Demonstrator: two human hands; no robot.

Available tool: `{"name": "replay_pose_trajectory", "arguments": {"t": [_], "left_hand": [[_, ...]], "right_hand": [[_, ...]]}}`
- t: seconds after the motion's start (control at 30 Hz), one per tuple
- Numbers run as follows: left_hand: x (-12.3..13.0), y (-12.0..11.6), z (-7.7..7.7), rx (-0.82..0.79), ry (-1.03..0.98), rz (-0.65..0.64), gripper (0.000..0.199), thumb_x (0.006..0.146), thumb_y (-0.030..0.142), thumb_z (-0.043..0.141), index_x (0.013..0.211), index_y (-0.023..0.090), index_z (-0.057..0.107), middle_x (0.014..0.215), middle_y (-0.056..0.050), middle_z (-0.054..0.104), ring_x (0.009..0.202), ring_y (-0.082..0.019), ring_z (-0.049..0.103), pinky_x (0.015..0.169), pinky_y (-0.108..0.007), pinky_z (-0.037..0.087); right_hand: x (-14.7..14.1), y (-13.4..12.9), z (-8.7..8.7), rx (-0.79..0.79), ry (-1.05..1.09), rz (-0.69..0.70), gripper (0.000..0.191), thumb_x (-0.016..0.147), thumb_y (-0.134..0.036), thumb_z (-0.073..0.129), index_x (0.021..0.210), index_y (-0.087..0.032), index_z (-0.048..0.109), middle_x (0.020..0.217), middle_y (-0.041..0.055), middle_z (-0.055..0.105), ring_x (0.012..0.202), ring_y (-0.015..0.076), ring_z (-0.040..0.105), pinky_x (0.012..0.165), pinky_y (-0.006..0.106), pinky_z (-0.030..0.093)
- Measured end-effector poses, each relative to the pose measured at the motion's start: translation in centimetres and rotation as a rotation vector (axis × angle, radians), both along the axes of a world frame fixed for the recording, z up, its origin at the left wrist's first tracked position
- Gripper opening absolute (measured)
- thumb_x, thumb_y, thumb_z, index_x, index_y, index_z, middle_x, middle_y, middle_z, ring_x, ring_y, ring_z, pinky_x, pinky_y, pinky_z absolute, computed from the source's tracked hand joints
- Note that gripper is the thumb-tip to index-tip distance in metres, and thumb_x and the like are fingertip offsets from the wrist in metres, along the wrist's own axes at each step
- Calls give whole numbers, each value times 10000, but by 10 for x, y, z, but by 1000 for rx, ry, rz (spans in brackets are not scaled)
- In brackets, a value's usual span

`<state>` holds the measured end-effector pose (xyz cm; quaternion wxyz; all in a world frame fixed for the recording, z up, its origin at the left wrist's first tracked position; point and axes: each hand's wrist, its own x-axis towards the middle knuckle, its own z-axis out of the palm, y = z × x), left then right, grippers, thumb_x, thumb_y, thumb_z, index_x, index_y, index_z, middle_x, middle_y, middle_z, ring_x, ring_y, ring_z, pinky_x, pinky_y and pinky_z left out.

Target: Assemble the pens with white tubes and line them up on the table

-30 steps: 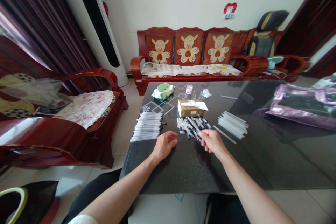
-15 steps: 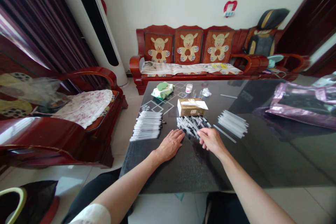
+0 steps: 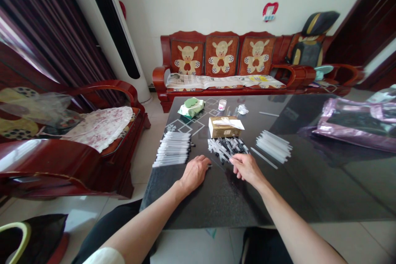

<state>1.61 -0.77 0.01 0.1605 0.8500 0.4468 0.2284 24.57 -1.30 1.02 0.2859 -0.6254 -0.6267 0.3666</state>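
Observation:
My right hand (image 3: 247, 169) pinches a thin pale pen (image 3: 227, 155) that points up and left over the mixed pile of black and white pen parts (image 3: 232, 145). Near the lower left of that pile, my left hand (image 3: 195, 174) rests on the table with curled fingers. A small dark piece shows at its fingertips, too small to name. Left of it lies a neat row of white pens (image 3: 172, 148) with black ends facing right. To the right of the pile is a stack of translucent white tubes (image 3: 274, 147), with one loose tube (image 3: 264, 158) beside it.
A tissue box (image 3: 225, 127) stands just behind the pile on the dark table (image 3: 222, 202). Farther back are a green wipes pack (image 3: 192, 108), a small cup (image 3: 222, 104) and crumpled tissue (image 3: 243, 109). A purple-edged bag (image 3: 355, 126) lies at right.
My left hand has drawn back slightly from the pile, and its stretched fingers have curled in. My right hand has shifted slightly left and down with the pen.

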Motion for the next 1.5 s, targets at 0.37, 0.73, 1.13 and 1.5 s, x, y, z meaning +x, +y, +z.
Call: {"name": "replay_pose_trajectory", "arguments": {"t": [0.37,0.73,1.13,1.5], "left_hand": [[-26,31,1,-518,-932,233,185,746,265,605,869,136,655,659,-19,606,592,-112,532,571,-218,406],[-25,30,2,-608,-1084,254,193,693,264,692,827,128,665,652,-10,611,599,-82,533,563,-186,401],[-22,22,5,-878,-1218,193,315,668,238,746,939,104,656,753,-56,670,632,-91,603,644,-218,487],[-12,13,8,-1016,-1297,110,294,707,178,725,978,93,648,828,-74,664,707,-126,650,740,-255,530]], "right_hand": [[-3,-6,11,-9,41,187,335,840,-416,473,742,-145,644,497,-18,562,353,71,510,325,142,349],[-2,-7,13,13,32,244,339,852,-406,467,823,-139,674,482,-27,547,355,69,503,352,151,357],[-4,-8,13,-11,60,215,344,836,-421,478,799,-142,676,486,-20,558,356,73,505,348,151,359],[-10,-7,7,-98,241,145,423,807,-498,500,923,-129,669,508,-16,568,360,83,507,310,154,361]]}}
